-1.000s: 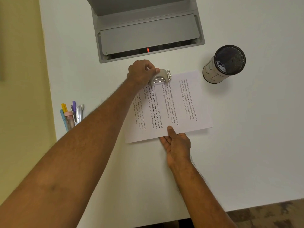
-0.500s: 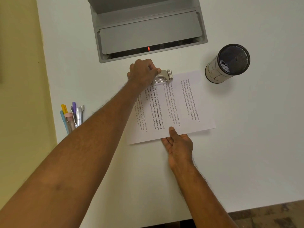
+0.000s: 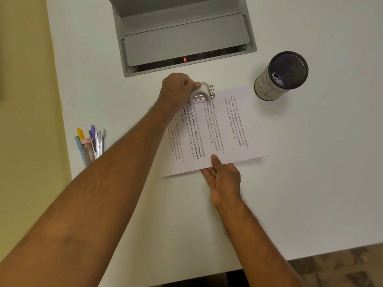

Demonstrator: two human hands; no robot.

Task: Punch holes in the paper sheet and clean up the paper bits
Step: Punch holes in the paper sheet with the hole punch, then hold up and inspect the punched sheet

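1. A person's left hand (image 3: 177,88), reaching in from the lower left of the frame, is clamped over a silver hole punch (image 3: 204,92) just above the centre of the picture, fingers curled around the handle.

2. The punch sits on the top edge of a printed paper sheet (image 3: 232,129), which lies flat and slightly askew on a white table (image 3: 310,183) in the middle of the frame.

3. The right hand (image 3: 224,179), coming up from the lower right, grips the sheet's bottom edge, the thumb pressed on top of the page and the fingers apparently beneath it.

4. Whether the punch's handle is fully pressed down cannot be told, as the left hand covers most of it.

5. A black mesh cup (image 3: 281,75) wrapped in white paper stands at the upper right, apart from the sheet's corner; pale scraps that may be paper bits show inside it.

6. A bundle of pens (image 3: 91,143) lies at the table's left edge.

7. A grey hatch (image 3: 186,34) set into the tabletop fills the upper centre, its lid raised and a small red light (image 3: 184,59) glowing in the slot.
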